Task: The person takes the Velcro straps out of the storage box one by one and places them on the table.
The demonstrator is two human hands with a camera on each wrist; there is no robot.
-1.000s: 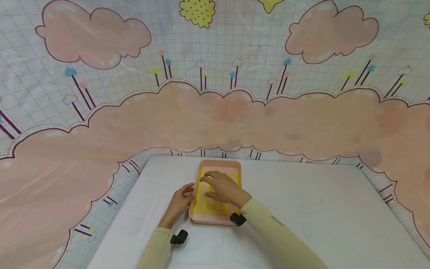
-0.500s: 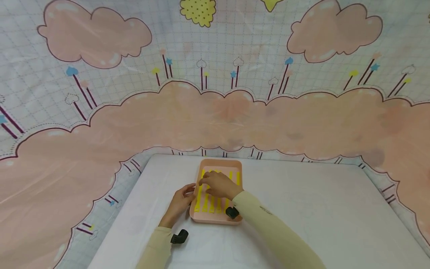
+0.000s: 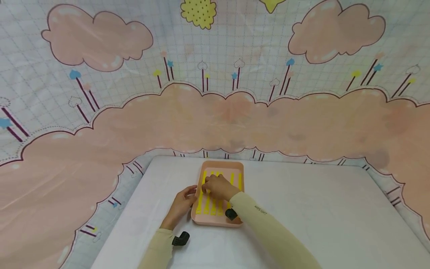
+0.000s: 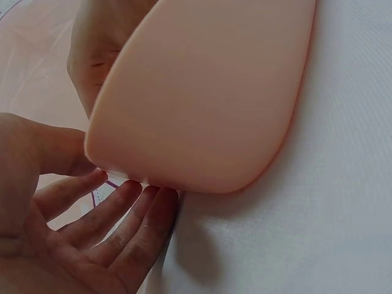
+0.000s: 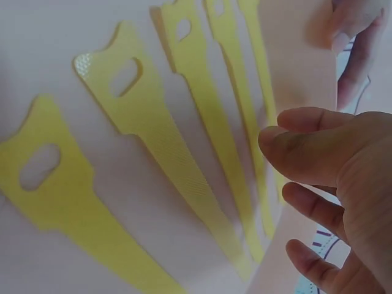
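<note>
A pink rectangular tray [image 3: 218, 224] stands on the white table, with several yellow hook-and-loop cable ties [image 5: 211, 116] lying side by side in it, their slotted heads towards the person. My left hand [image 3: 181, 205] holds the tray's left side: in the left wrist view, fingertips [image 4: 162, 202] meet the outer wall while the thumb passes out of sight behind the rim. Over the tray, my right hand [image 3: 220, 188] reaches down with bent, loosely spread fingers. Its thumb [image 5: 288, 144] overlaps the leftmost cable tie in the right wrist view, and nothing shows gripped between the fingers.
The white table [image 3: 312, 209] extends around the tray, with its far edge just behind it. A printed cloth [image 3: 252, 119] with clouds rises behind and along both sides. Small black devices [image 3: 181, 239] sit at both sleeve cuffs.
My right hand has lowered slightly to the left side of the tray, its fingers bending further and drawing closer together. My left hand stays at the tray's side.
</note>
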